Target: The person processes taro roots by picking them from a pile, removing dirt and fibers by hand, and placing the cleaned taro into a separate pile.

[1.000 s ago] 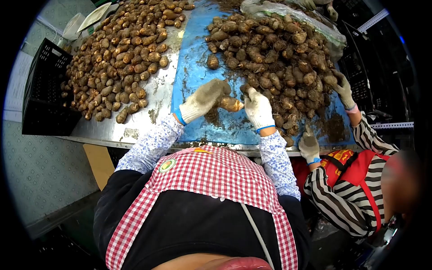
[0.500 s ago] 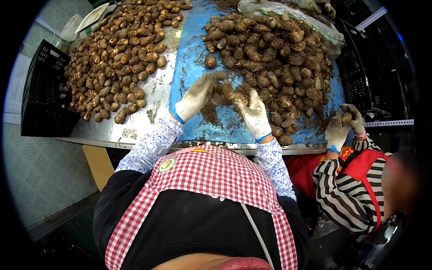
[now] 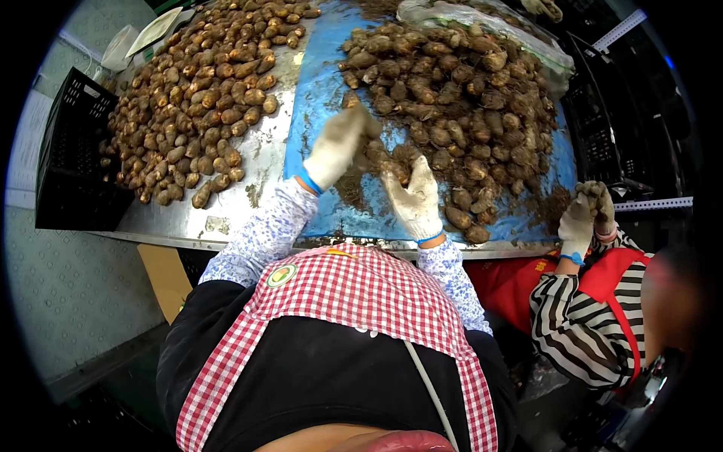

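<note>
My left hand (image 3: 343, 143), in a dirty white glove, is blurred over the blue sheet (image 3: 309, 135); its fingers are smeared and touch or cover the upper end of a root. My gloved right hand (image 3: 414, 196) holds a brown, hairy root (image 3: 395, 164) between thumb and fingers, just right of the left hand. Beyond and to the right lies a large heap of hairy roots (image 3: 467, 98). On the bare metal to the left is a pile of cleaner-looking roots (image 3: 203, 98).
A black crate (image 3: 79, 162) stands at the table's left end. A clear plastic bag (image 3: 520, 38) lies behind the heap. At the right, a co-worker's gloved hands (image 3: 584, 215) are close together by the table edge (image 3: 504, 250). More black crates (image 3: 602, 128) stand beyond.
The peeled-looking root from a second ago is out of my hands, and a hairy one is in my right hand. My left hand has moved up. The co-worker's hands came together, away from the heap.
</note>
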The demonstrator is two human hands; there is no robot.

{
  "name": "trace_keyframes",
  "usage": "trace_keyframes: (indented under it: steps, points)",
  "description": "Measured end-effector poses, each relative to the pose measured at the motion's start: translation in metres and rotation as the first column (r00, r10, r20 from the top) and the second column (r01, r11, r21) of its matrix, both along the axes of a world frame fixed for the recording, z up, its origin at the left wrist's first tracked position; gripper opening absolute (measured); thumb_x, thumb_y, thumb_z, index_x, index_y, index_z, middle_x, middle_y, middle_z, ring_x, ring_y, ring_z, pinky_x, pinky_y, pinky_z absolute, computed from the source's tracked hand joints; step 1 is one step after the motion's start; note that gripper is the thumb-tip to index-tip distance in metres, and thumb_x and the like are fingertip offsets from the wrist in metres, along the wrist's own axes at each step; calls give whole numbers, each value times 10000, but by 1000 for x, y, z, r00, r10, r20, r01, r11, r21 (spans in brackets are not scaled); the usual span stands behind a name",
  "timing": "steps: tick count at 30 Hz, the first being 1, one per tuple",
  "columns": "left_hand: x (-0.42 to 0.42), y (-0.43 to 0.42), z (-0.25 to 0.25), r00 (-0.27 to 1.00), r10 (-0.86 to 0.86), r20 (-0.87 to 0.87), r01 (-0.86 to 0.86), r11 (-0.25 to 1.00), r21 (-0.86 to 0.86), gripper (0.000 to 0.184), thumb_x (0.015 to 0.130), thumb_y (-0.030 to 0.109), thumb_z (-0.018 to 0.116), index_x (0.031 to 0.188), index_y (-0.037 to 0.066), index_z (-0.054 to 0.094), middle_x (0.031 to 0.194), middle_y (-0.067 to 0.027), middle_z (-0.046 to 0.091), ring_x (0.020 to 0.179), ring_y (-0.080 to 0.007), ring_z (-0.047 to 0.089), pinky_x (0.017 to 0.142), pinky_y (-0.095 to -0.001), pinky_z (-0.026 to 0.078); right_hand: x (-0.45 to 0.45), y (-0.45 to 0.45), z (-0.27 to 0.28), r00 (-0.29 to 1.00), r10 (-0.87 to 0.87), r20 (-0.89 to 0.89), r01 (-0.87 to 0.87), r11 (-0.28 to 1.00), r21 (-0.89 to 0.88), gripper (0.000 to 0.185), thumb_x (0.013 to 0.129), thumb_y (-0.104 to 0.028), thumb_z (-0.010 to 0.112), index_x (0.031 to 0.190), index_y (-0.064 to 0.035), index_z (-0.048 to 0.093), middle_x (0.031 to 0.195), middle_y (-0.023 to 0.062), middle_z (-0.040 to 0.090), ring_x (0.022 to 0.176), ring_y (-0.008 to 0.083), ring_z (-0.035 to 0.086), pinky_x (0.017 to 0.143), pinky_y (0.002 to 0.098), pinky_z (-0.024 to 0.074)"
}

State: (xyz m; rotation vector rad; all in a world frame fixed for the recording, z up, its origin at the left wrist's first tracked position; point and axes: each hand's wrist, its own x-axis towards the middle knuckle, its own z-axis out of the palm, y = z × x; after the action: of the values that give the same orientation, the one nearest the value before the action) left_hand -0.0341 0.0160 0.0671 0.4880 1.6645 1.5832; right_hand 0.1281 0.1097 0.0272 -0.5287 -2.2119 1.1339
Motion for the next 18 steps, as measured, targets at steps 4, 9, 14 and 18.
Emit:
trace_keyframes:
  steps: [4, 9, 14, 18]
  points:
    - [-10, 4, 0, 949, -139, -285, 105, 986, -133, 322, 990, 231, 543, 1185, -21, 586, 973, -164, 679, 856, -216, 677, 740, -321, 604, 5, 4, 3, 996, -68, 51, 73, 991, -113, 411, 873, -161, 698, 1187, 59, 551, 1050, 203, 653, 954, 294, 651, 812, 368, 527]
    - [22, -13, 1, 713, -317, -625, 222, 948, -227, 338, 941, 153, 599, 1250, 16, 582, 1096, -178, 668, 957, -224, 666, 823, -337, 564, -1, 8, -57, 993, -100, -63, 71, 931, -359, 477, 901, -179, 674, 1256, 97, 516, 1144, 251, 617, 1056, 318, 622, 886, 362, 525]
    - [32, -22, -4, 564, -260, -784, 200, 964, -175, 348, 928, 146, 612, 1256, 32, 594, 1048, -180, 643, 891, -179, 640, 802, -294, 523, -5, 45, -49, 987, 102, 122, -81, 983, -166, 366, 932, -187, 621, 1198, 61, 574, 1109, 202, 659, 1015, 276, 656, 853, 330, 547]
    - [29, -29, -15, 873, -202, -444, 212, 977, -28, 374, 954, 35, 554, 1325, 4, 521, 1124, -112, 632, 936, -161, 608, 826, -278, 513, -12, 62, -50, 974, 74, 214, 61, 824, -563, 316, 893, -118, 616, 1163, 46, 609, 1082, 194, 681, 1027, 276, 664, 875, 328, 536]
